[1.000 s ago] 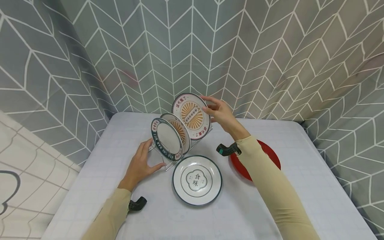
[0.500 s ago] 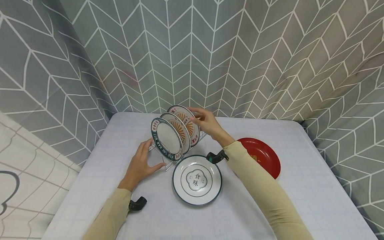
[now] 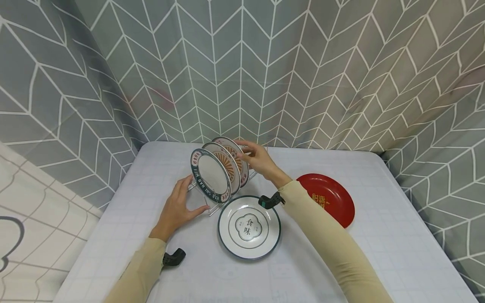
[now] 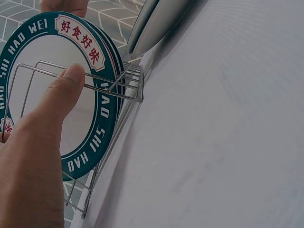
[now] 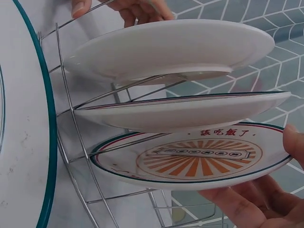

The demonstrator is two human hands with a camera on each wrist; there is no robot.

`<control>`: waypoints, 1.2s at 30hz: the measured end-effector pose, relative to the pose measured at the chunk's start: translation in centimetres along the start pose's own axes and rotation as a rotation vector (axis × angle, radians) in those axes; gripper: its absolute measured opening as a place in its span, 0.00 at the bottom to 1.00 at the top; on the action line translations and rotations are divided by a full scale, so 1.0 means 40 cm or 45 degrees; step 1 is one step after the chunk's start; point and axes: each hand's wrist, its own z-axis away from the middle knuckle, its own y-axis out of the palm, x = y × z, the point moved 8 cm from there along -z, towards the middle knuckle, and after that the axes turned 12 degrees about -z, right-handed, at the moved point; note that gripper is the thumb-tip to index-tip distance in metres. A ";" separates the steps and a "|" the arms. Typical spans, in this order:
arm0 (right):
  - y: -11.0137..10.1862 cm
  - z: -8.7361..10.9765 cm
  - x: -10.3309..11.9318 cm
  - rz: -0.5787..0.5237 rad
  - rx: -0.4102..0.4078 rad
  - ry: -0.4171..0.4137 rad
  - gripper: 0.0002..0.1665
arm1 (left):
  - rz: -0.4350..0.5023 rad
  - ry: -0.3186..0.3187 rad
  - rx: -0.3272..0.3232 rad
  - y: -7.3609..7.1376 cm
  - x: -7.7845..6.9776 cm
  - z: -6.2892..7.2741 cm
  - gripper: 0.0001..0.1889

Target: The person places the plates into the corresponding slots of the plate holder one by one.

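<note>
A wire dish rack [image 4: 141, 85] stands on the table, tilted plates side by side in it. My left hand [image 3: 177, 211] grips its near end, thumb over the wire in the left wrist view. Foremost is a white plate [image 3: 210, 174] with a green lettered rim. Behind it leans a white plate [image 5: 185, 114] seen edge-on in the right wrist view. My right hand [image 3: 261, 162] pinches the rearmost plate [image 5: 204, 159], orange sunburst and red characters on its face, thumb in front and fingers behind. Its lower edge sits between the rack's wires.
A white plate [image 3: 248, 244] with a dark green rim lies flat just in front of the rack. Farther right, a red plate [image 3: 335, 200] with gold characters is partly hidden by my right sleeve [image 3: 322, 227]. A patterned curtain [image 3: 242, 71] hangs behind the white table [image 3: 379, 235].
My right hand has brought the sunburst plate left and down, in behind the other racked plates. More of the red plate shows now. My left hand stays at the rack.
</note>
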 end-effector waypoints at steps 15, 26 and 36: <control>-0.043 0.059 0.001 0.027 0.026 -0.037 0.33 | -0.004 -0.025 0.032 0.004 0.000 0.011 0.60; -0.052 0.215 -0.123 0.185 0.167 0.046 0.26 | 0.006 0.009 -0.006 0.001 0.002 0.004 0.59; -0.063 0.273 -0.174 0.168 0.157 0.143 0.25 | -0.015 0.001 0.011 0.005 0.003 0.001 0.59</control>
